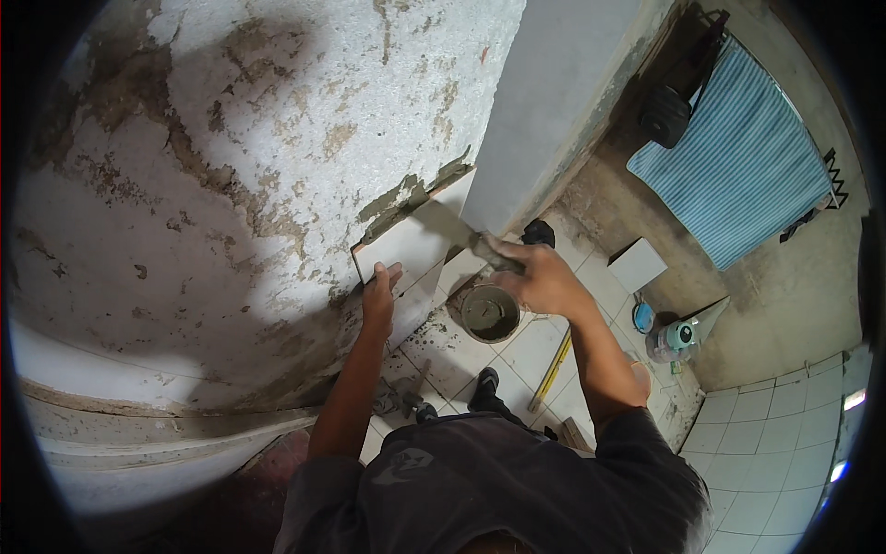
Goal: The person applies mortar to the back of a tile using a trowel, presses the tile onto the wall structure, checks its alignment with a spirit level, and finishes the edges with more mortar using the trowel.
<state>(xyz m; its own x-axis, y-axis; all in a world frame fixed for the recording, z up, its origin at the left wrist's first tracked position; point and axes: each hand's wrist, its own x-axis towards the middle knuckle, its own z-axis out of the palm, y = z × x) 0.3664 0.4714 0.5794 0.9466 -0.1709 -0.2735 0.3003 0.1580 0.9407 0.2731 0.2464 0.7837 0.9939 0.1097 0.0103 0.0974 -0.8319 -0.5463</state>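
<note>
This is a bathroom under renovation. A rough, patchy wall (231, 138) is half covered in white tiles (406, 245), and a mortar bucket (490, 314) stands on the tiled floor (757, 462).

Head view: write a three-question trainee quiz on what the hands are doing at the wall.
1. True or false: the left hand lies flat on the white tile against the wall.
2. What does the right hand hold? A) trowel B) yellow level C) blue cloth
3. Fill in: the round bucket of grey mortar stands on the tiled ____.

Key: 1 true; 2 A, the trowel; 3 floor.
</note>
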